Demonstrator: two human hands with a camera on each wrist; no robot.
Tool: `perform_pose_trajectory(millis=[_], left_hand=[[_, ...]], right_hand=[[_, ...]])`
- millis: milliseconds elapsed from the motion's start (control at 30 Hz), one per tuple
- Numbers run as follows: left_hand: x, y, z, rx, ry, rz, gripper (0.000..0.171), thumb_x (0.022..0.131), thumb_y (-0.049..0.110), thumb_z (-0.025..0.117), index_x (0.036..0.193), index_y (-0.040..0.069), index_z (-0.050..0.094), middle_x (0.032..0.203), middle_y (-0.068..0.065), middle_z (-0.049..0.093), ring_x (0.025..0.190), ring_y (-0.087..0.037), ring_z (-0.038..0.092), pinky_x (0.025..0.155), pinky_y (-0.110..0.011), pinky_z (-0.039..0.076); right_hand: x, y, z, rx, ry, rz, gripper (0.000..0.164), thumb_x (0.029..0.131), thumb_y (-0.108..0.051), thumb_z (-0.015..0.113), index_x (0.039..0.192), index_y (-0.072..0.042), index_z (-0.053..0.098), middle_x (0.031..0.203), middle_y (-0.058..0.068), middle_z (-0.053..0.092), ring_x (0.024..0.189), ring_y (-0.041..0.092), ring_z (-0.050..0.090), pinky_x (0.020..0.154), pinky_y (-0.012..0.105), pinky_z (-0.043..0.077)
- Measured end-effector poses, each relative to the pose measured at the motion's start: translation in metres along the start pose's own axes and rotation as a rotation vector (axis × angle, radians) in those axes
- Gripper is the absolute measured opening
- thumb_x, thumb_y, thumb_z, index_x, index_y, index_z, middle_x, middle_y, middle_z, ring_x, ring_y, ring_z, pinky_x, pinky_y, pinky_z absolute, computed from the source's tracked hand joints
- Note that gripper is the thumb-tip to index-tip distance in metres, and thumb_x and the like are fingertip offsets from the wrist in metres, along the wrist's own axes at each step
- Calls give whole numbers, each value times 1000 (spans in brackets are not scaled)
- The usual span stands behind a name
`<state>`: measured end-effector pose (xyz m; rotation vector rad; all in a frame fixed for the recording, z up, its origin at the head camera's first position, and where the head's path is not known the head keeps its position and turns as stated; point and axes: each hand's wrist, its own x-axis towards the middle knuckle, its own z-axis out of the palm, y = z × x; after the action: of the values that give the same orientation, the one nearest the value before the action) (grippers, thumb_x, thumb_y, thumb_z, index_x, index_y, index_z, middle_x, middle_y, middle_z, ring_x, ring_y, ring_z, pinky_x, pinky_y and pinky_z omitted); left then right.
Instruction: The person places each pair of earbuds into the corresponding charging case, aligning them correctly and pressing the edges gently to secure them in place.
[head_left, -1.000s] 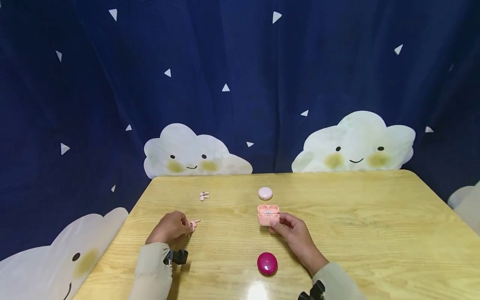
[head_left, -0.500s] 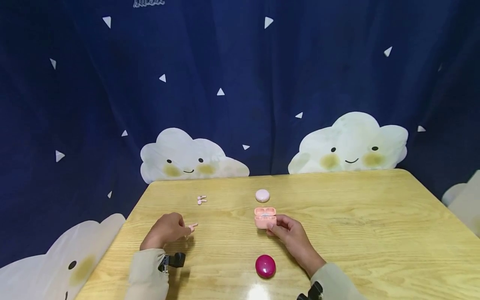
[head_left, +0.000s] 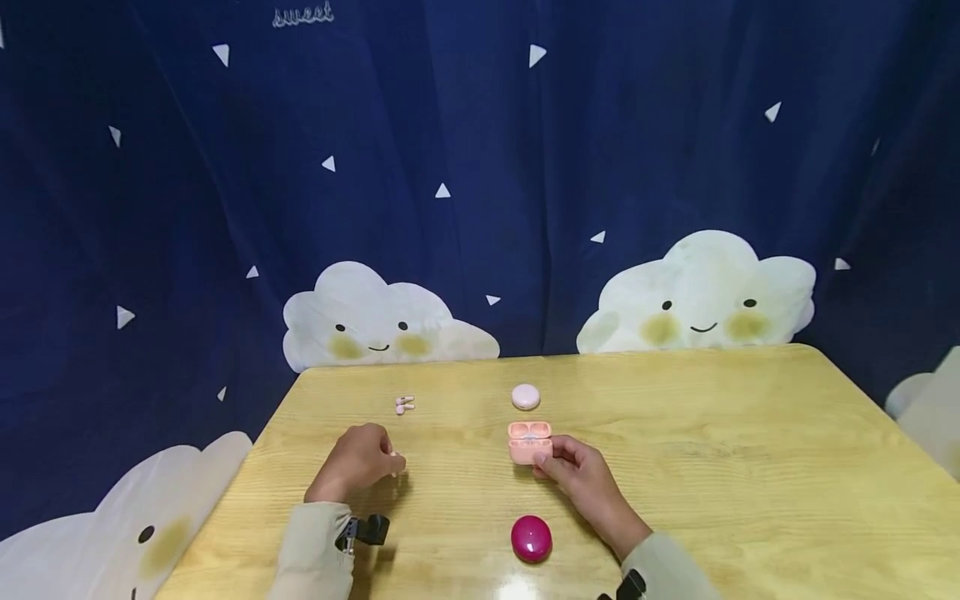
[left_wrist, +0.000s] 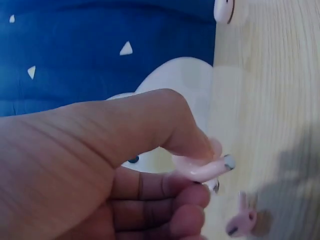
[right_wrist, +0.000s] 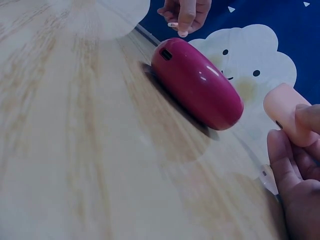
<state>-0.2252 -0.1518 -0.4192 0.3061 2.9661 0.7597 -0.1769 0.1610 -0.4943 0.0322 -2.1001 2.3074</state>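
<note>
My left hand [head_left: 363, 458] is above the left part of the table, pinching a pink earbud [left_wrist: 202, 169] between thumb and curled fingers; in the head view the hand mostly covers it. Below those fingertips in the left wrist view, another pink earbud [left_wrist: 242, 220] appears near the tabletop. My right hand [head_left: 588, 479] grips a coral-pink earbud case [head_left: 529, 452] by its right side, its lid raised and the hollows facing me. In the right wrist view, the back of the coral case [right_wrist: 287, 112] shows between thumb and fingers.
A glossy magenta rounded case [head_left: 531, 538] lies on the wooden table [head_left: 712, 450], nearer me than the coral case. Farther back sit a pale pink round case [head_left: 525, 397] and, to its left, a pair of pale pink earbuds [head_left: 404, 405]. A dark blue curtain [head_left: 480, 125] hangs behind.
My left hand has moved slightly right and turned, so the earbud's stem no longer sticks out in the head view. The right hand and coral case stay nearly still; the head view shifts slightly.
</note>
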Motion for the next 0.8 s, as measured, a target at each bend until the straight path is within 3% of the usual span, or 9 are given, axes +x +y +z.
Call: perform_pose_trajectory(millis=[167,367,600,800], left_hand=[[1,17,1,6,16,90,21,72,7,67,60,11,51,53,5,39,50,-10,35,49,-26,29],[0,38,6,5,43,184,20,73,5,62,60,12,49,53,6,35,50,-10,29,52,-26,28],[14,69,15,-20,110,313,16,73,9,66,66,14,53,59,8,47,54,-7,41,57,-26,37],[25,87,27,-108,136,352,14,73,10,69,73,12,55,61,8,52,56,-7,46,55,-23,40]], right_hand=[[2,-2,0,-4,7,1,30,90,-4,66,115,11,58,100,17,62,89,22,66,82,33,56],[1,1,1,28,8,9,29,89,-1,66,114,12,58,100,18,62,90,23,66,82,34,56],[2,4,-1,26,23,0,28,88,0,66,112,12,59,99,17,62,88,22,66,81,34,56],[1,3,-1,45,14,-10,29,88,0,66,112,13,58,99,17,62,87,20,66,82,35,56]])
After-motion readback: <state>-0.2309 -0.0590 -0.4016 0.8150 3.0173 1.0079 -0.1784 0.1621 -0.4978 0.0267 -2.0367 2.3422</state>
